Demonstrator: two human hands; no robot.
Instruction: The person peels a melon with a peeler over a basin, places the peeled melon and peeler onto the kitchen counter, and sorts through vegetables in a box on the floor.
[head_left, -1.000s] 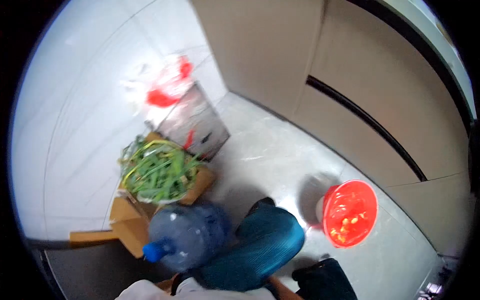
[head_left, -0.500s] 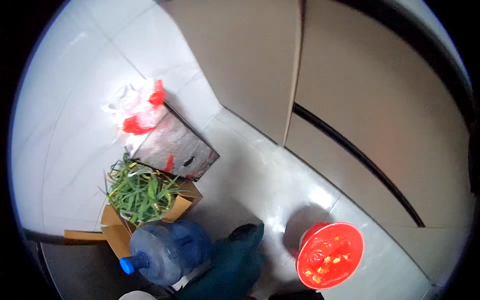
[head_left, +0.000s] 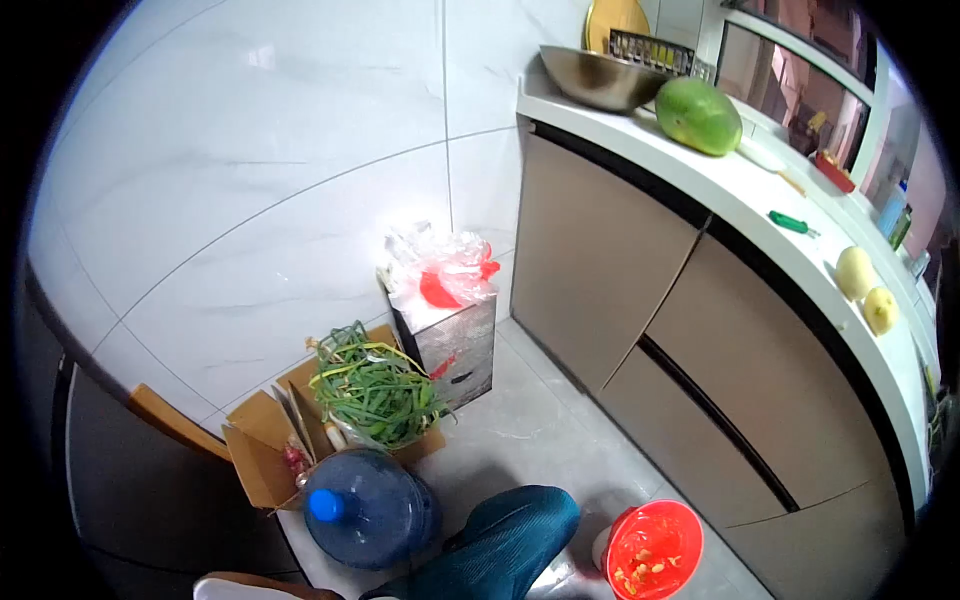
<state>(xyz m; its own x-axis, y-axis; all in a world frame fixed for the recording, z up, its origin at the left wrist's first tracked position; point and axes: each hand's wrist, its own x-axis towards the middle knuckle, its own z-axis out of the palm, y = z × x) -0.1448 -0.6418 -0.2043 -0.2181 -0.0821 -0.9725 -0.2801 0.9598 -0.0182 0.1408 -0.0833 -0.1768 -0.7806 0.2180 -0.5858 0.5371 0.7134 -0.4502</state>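
Observation:
Neither of my hands shows in the head view. My bent knee in teal ribbed trousers [head_left: 510,535] is at the bottom middle. Just right of it stands a red-lined bucket [head_left: 685,535] with yellowish scraps inside. A large blue water jug [head_left: 385,515] with a blue cap is upright on the floor to the left of the knee. Behind the jug, long green leafy stalks [head_left: 375,390] spill from an open cardboard box [head_left: 262,470]. At the bottom left edge, a white thing with a brown rim [head_left: 260,588] is cut off and hard to make out.
A bin with plastic bags [head_left: 450,350] stands against the tiled wall. Along the right runs a grey-brown cabinet [head_left: 610,270]. On its white counter lie a metal bowl [head_left: 605,80], a big green melon [head_left: 698,117], a green-handled peeler [head_left: 790,222] and two pale round pieces of produce [head_left: 855,273].
The view has tilted up and turned, bringing the counter and its contents into sight. The jug, box, bin and bucket appear to stand in the same places.

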